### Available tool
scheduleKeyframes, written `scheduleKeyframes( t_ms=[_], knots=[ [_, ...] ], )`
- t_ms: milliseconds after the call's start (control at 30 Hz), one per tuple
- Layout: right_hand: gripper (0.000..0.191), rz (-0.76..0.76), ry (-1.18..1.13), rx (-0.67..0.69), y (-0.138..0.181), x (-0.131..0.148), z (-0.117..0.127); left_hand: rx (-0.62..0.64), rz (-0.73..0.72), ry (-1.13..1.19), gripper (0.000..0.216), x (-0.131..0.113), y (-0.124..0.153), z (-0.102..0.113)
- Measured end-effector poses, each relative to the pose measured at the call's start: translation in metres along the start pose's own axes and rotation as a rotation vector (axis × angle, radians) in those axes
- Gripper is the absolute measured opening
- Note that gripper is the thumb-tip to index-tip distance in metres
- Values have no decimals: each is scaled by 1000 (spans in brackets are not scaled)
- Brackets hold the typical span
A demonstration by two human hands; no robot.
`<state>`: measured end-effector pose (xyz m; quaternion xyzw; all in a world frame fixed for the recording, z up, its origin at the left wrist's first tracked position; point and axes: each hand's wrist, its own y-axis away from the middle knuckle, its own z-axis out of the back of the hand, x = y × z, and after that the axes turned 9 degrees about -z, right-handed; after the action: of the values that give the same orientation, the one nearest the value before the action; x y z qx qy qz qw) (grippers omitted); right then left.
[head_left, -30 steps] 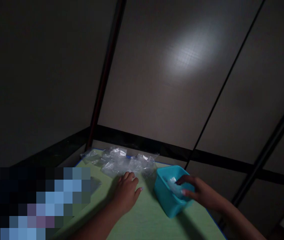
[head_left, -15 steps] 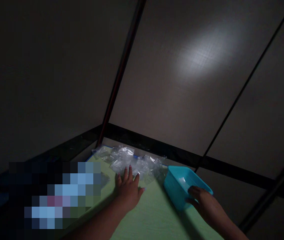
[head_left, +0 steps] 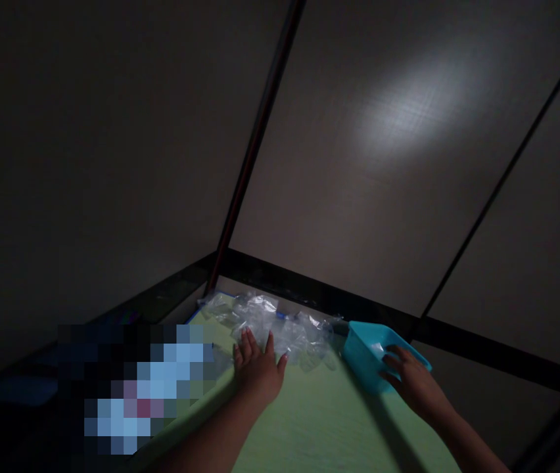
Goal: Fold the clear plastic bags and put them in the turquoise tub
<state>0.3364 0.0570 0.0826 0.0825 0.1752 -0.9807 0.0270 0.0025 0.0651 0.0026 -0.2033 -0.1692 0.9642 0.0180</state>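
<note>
My left hand (head_left: 259,374) reaches over a green tabletop (head_left: 300,427) with its fingers spread. Its fingertips are at the near edge of a heap of crumpled clear plastic bags (head_left: 284,338); whether they touch it I cannot tell. On the right, my right hand (head_left: 414,381) is at the near rim of a turquoise plastic basket (head_left: 366,368), fingers over the inside and thumb outside. Part of that rim is hidden behind the hand. Something pale and shiny (head_left: 377,348) shows inside the basket, too unclear to name.
Dark wall panels (head_left: 359,164) rise behind the table, with a black strip (head_left: 319,292) along their lower part. A blurred-out pale blue patch (head_left: 162,381) lies at the table's left side. The light is dim.
The basket has shifted slightly away from me together with my right hand. My left hand stays by the plastic bags, its fingers a little rearranged. The view has turned slightly.
</note>
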Motion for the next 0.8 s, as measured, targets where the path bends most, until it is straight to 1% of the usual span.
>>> scheduleKeyframes(
  t_ms=[100,200,300,367,433,500,600,700,800],
  knots=[
    [33,10,44,-182,8,7,3,22,-32,31,67,1,1,5],
    [35,6,60,-346,18,23,12,33,-69,62,67,2,1,6],
    [35,38,19,-424,28,51,21,-5,-103,90,64,0,0,6],
    [36,92,-33,-454,33,76,28,-64,-147,106,63,-3,0,9],
    [36,135,-112,-453,36,104,33,-137,-232,122,63,-8,1,17],
    [36,147,-232,-437,37,132,36,-200,-349,145,63,-13,5,27],
    [41,148,-474,-366,37,166,31,-239,-532,204,65,-21,12,41],
    [48,84,-793,-331,37,183,14,-236,-683,251,63,-25,19,46],
    [50,23,-1148,-186,38,181,-7,-218,-738,334,61,-26,22,44]
  ],
)
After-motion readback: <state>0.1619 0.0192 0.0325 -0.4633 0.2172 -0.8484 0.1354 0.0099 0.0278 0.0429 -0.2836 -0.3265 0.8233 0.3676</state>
